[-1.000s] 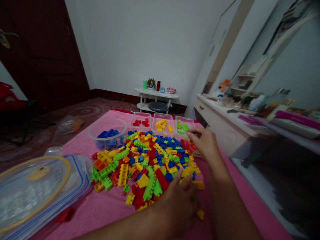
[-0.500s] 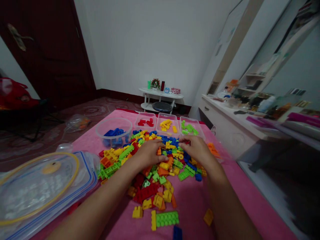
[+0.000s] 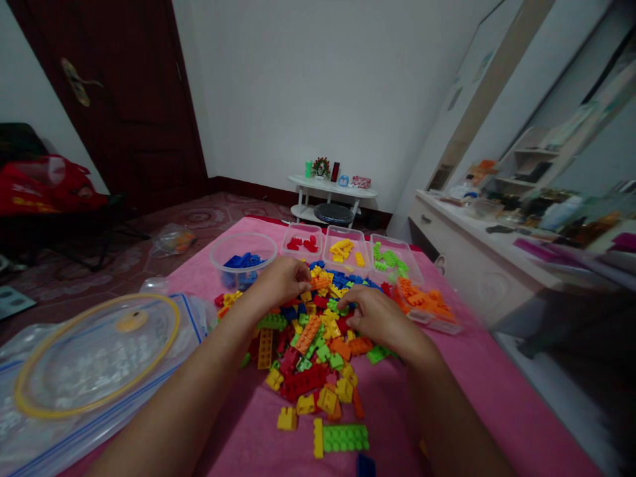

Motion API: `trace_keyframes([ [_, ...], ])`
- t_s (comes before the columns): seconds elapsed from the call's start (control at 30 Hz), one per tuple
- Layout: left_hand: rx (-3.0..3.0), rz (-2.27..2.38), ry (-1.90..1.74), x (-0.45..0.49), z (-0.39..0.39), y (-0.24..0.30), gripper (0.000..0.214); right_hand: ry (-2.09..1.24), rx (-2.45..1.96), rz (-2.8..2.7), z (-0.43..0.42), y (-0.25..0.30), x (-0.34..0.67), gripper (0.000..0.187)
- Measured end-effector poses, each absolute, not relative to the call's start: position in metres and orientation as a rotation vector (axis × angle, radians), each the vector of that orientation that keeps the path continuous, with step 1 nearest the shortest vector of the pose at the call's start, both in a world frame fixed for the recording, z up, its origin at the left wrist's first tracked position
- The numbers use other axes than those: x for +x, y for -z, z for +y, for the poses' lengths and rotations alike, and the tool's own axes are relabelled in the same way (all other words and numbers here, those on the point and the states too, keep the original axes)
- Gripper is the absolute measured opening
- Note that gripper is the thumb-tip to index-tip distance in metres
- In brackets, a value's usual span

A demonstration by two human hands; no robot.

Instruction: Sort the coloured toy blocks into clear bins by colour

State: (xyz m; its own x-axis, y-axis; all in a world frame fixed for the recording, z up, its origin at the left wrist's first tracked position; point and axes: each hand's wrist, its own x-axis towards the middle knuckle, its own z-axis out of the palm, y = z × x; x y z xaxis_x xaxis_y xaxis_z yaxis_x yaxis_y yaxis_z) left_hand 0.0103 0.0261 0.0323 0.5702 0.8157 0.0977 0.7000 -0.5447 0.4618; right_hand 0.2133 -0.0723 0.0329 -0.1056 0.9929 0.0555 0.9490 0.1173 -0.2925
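Observation:
A heap of mixed toy building bricks (image 3: 325, 324) in red, yellow, green, blue and orange lies between my hands. My left hand (image 3: 284, 283) is over the heap's far left side, thumb and fingers closed at an orange brick (image 3: 319, 283). My right hand (image 3: 376, 317) is low over the right side, its fingers bent and apart above red and yellow bricks, with nothing visible in them. Nearer me lie a long red brick (image 3: 305, 382), a green brick (image 3: 346, 438) and a narrow yellow brick (image 3: 318, 437).
Behind the heap stand a round tub (image 3: 243, 240) of blue bricks and clear boxes of red (image 3: 303, 229), yellow (image 3: 346, 233) and green bricks (image 3: 395, 242). Orange bricks (image 3: 427, 301) fill a box at right. A yellow-rimmed lid (image 3: 94, 358) rests on plastic bags at left.
My left hand has moved away from me toward the heap's far side, and my right hand has shifted slightly nearer. The view has turned left, bringing the orange box into sight.

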Motion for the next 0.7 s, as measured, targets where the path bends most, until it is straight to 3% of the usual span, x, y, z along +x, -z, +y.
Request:
trace_keyframes([
  [0.17,2.512,0.941,0.011,0.014,-0.003,-0.046,0.028,-0.339,-2.191,-2.182,-0.081,-0.047,0.219,0.008],
  [0.33,2.707,0.974,0.278,0.028,-0.028,-0.059,0.022,-0.28,-2.356,-2.317,-0.085,-0.039,0.213,0.04],
  [0.5,2.689,1.157,-0.163,0.024,-0.011,-0.051,0.02,-0.281,-2.26,-2.343,-0.086,-0.038,0.214,0.014],
  [0.6,2.618,1.395,-0.495,0.027,0.009,-0.03,0.03,-0.233,-2.218,-2.194,-0.083,-0.042,0.218,0.017],
  [0.7,2.626,1.356,-0.607,0.033,0.021,-0.005,0.034,-0.134,-2.128,-2.012,-0.075,-0.041,0.217,0.023],
])
